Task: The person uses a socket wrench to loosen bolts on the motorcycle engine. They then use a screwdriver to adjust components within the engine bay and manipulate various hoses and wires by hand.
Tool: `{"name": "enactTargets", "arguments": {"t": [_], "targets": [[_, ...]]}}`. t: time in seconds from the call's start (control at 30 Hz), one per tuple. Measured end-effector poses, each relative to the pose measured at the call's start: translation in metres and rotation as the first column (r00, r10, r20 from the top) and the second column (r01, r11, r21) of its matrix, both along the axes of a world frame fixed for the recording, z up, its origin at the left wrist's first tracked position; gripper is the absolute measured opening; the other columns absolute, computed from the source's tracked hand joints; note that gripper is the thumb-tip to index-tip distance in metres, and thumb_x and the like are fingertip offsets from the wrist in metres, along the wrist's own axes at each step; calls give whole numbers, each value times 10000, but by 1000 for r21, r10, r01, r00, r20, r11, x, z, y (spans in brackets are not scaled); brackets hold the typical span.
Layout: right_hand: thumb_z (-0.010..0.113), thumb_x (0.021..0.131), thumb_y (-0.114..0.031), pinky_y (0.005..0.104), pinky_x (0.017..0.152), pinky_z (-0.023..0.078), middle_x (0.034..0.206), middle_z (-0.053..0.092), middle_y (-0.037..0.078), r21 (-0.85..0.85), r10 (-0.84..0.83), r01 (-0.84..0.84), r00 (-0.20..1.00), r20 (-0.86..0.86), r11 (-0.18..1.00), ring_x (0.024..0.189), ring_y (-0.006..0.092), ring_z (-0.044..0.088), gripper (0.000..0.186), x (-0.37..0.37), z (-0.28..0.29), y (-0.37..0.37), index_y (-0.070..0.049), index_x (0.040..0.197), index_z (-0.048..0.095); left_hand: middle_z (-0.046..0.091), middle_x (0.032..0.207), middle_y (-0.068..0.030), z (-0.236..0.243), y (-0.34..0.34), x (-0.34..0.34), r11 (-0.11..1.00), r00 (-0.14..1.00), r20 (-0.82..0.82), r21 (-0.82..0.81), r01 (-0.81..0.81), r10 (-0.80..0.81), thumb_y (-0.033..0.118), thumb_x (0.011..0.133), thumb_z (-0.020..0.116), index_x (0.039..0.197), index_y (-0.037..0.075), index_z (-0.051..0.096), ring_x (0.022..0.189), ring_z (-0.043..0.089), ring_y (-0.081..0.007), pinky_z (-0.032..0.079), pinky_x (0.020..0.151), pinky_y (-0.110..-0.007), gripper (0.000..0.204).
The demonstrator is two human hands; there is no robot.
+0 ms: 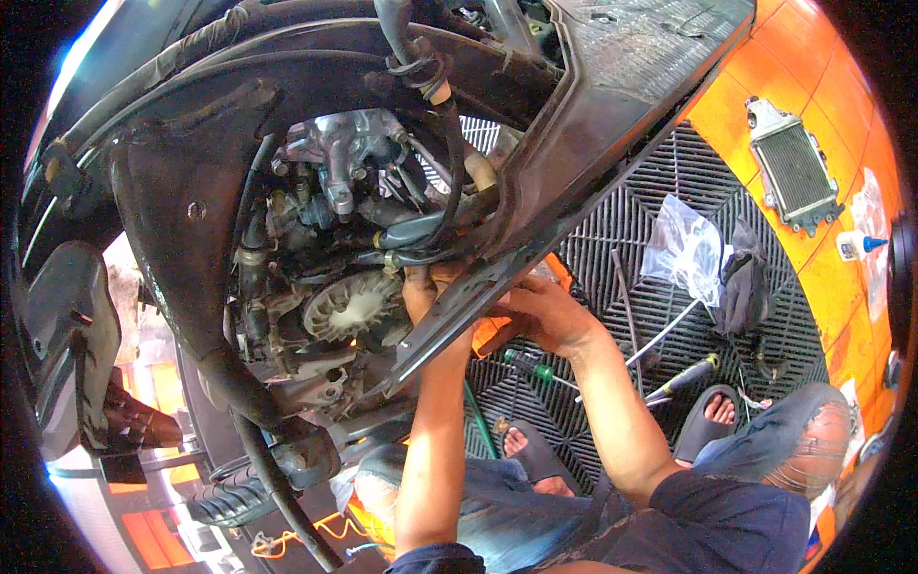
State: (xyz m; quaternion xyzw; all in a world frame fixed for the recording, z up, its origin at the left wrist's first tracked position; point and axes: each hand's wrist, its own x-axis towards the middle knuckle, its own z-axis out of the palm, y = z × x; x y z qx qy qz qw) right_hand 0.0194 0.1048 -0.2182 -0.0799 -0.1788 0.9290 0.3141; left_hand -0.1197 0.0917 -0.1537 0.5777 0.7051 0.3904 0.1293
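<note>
Both arms reach in under the lower edge of a dark body panel (612, 143) on a partly dismantled scooter. My left hand (421, 294) is behind that edge, beside a finned fan wheel (352, 306) and below a dark hose (421, 230). The panel covers most of its fingers, so their grip does not show. At the panel's outer side my right hand (550, 314) has its fingers curled inward, with the tips hidden. Whatever they hold cannot be made out. Close by the right hand is an orange surface (492, 337).
Black slatted mats (612, 230) bear a green-handled screwdriver (528, 364), a yellow-and-black handled tool (684, 380), a clear plastic bag (684, 251) and a dark cloth (744, 287). A radiator (794, 167) and a blue-capped white bottle (859, 245) lie on orange flooring at the right.
</note>
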Motion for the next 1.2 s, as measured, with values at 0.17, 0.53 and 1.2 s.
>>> {"name": "enactTargets", "arguments": {"t": [0.17,0.53,1.2], "targets": [[596,931,-299,410,723,593,1208,596,76,-53,-22,21,1000,-19,998,1135,211,557,482,1,-5,-2,-47,1325,477,622,1083,-192,-5,3,6,998,949,311,-1,-55,53,140,938,456,1114,-20,586,985,585,-352,449,867,-431,271],[582,944,-284,420,689,588,1205,598,80,-49,-11,9,999,-48,999,1110,212,567,442,-1,-4,1,-39,1303,502,624,1080,-126,5,1,12,997,964,256,-37,-64,71,185,930,512,1133,-8,560,950,594,-224,475,856,-365,285],[599,930,-314,402,679,591,1124,630,75,5,-33,33,999,-24,999,1048,192,592,429,-2,-1,5,-18,1237,555,639,1103,-99,-12,2,1,993,734,679,92,-71,-11,185,939,604,1184,-4,571,990,621,-201,491,885,-339,311]]}}
